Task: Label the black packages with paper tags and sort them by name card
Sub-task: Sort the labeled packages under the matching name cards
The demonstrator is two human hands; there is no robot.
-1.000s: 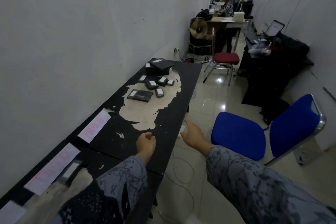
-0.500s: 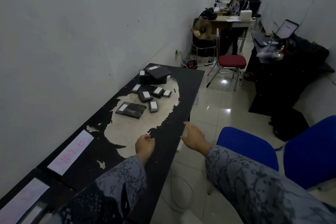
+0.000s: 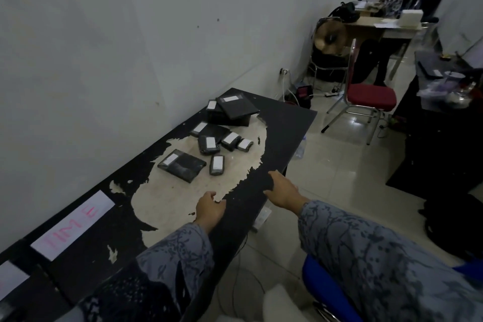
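Both hands have advanced along the worn black table (image 3: 285,123), the left hand (image 3: 210,208) loosely curled and seemingly empty, the right hand (image 3: 281,191) relaxed, nearing the tagged black plastic-wrapped packages (image 3: 209,149) clustered ahead.

A long black counter with a worn pale patch (image 3: 282,133) runs along the wall on the left. At its far end lies a cluster of black wrapped packages with white paper tags (image 3: 209,144), the farthest ones stacked on each other. Nearer, against the wall, a white name card with pink letters (image 3: 73,225) lies on the counter. The left hand (image 3: 209,209) rests on the counter's near part; the right hand (image 3: 281,191) touches its right edge. Far right stands a red-seated metal chair (image 3: 368,97).
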